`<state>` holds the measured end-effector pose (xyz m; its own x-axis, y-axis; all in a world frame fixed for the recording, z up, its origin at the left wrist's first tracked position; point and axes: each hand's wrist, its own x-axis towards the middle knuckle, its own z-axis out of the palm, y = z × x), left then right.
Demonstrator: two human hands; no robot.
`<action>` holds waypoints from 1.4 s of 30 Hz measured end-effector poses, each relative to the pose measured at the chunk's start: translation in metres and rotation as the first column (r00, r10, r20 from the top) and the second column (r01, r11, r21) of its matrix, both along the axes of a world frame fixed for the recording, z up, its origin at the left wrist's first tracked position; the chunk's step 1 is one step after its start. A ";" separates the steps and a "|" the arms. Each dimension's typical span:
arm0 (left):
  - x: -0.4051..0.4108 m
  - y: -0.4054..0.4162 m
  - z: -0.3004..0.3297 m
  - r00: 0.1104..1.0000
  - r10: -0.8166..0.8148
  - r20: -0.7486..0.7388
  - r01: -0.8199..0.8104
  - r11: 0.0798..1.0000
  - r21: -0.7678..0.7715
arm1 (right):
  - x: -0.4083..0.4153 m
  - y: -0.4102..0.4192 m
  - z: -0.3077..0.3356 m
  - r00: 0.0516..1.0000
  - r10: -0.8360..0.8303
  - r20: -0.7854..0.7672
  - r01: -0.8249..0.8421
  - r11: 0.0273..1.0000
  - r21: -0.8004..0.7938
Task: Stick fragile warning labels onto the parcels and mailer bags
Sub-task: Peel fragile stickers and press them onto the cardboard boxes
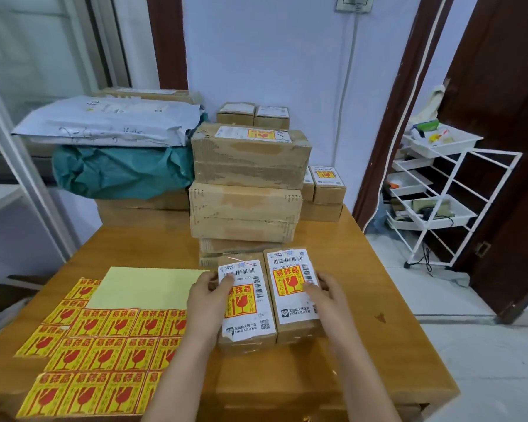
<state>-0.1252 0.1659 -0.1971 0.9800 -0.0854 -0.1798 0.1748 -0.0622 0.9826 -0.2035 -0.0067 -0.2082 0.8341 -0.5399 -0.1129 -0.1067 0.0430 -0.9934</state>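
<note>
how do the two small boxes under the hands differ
The left small box lies nearer the camera; the right small box sits further back. The left box's fragile sticker is lower on its shipping label, the right's higher. Left hand grips one, right hand the other. Both are brown cartons.

One head-worn wide-angle view looks forward and down over the wooden table (363, 254). It sits close above both forearms.

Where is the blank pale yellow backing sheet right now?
In the head view the pale yellow backing sheet lies flat on the wooden table, left of centre, just beyond the fragile label sheets and left of the left hand.
</note>
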 end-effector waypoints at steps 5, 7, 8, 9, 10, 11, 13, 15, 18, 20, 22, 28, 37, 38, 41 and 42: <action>-0.016 -0.012 0.003 0.999 -0.054 -0.005 0.053 0.994 -0.099 | -0.020 -0.018 -0.004 1.000 0.008 0.008 -0.008 0.999 0.036; -0.021 -0.018 0.004 0.997 -0.073 -0.001 0.072 0.990 -0.118 | -0.028 -0.022 -0.003 1.000 0.006 0.013 -0.007 0.998 0.063; -0.024 -0.021 0.005 0.997 -0.082 -0.006 0.080 0.989 -0.128 | -0.032 -0.024 -0.001 1.000 0.003 0.019 -0.004 0.997 0.076; -0.027 -0.024 0.007 0.996 -0.092 -0.016 0.089 0.986 -0.144 | -0.036 -0.027 0.001 1.000 -0.005 0.026 0.003 0.996 0.087; -0.029 -0.027 0.008 0.994 -0.104 -0.030 0.098 0.982 -0.164 | -0.039 -0.030 0.003 0.999 -0.016 0.031 0.013 0.995 0.094; -0.032 -0.031 0.009 0.992 -0.120 -0.043 0.110 0.976 -0.186 | -0.043 -0.033 0.005 0.999 -0.028 0.031 0.025 0.995 0.097; -0.038 -0.040 0.010 0.986 -0.154 -0.061 0.137 0.966 -0.217 | -0.050 -0.041 0.010 0.998 -0.056 0.029 0.053 0.994 0.093; -0.043 -0.050 0.010 0.978 -0.200 -0.067 0.177 0.952 -0.250 | -0.057 -0.051 0.013 0.995 -0.094 0.028 0.091 0.992 0.092; -0.048 -0.066 0.010 0.960 -0.273 -0.061 0.243 0.923 -0.299 | -0.066 -0.065 0.017 0.989 -0.141 0.044 0.136 0.985 0.107; -0.050 -0.077 0.012 0.946 -0.319 -0.062 0.284 0.902 -0.325 | -0.070 -0.073 0.019 0.985 -0.165 0.046 0.159 0.981 0.110; -0.049 -0.086 0.013 0.938 -0.342 -0.058 0.304 0.892 -0.334 | -0.071 -0.081 0.022 0.983 -0.180 0.047 0.174 0.978 0.111; -0.037 -0.114 0.023 0.945 -0.325 -0.026 0.297 0.891 -0.344 | -0.068 -0.103 0.028 0.975 -0.213 0.068 0.205 0.973 0.102; -0.014 -0.147 0.038 0.958 -0.279 -0.058 0.242 0.902 -0.357 | -0.052 -0.127 0.042 0.970 -0.220 0.107 0.214 0.975 0.060; -0.011 -0.150 0.039 0.958 -0.279 -0.061 0.239 0.901 -0.361 | -0.049 -0.130 0.044 0.971 -0.210 0.110 0.206 0.977 0.052; -0.001 -0.158 0.042 0.960 -0.273 -0.070 0.229 0.900 -0.372 | -0.039 -0.139 0.050 0.977 -0.186 0.108 0.185 0.983 0.024; 0.003 -0.161 0.043 0.960 -0.270 -0.071 0.225 0.900 -0.373 | -0.035 -0.142 0.051 0.978 -0.180 0.108 0.179 0.984 0.017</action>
<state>-0.1226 0.0047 -0.1546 0.8923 -0.4027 -0.2041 0.3156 0.2331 0.9198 -0.2389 -0.1488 -0.1571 0.7310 -0.6817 -0.0315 0.0117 0.0587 -0.9982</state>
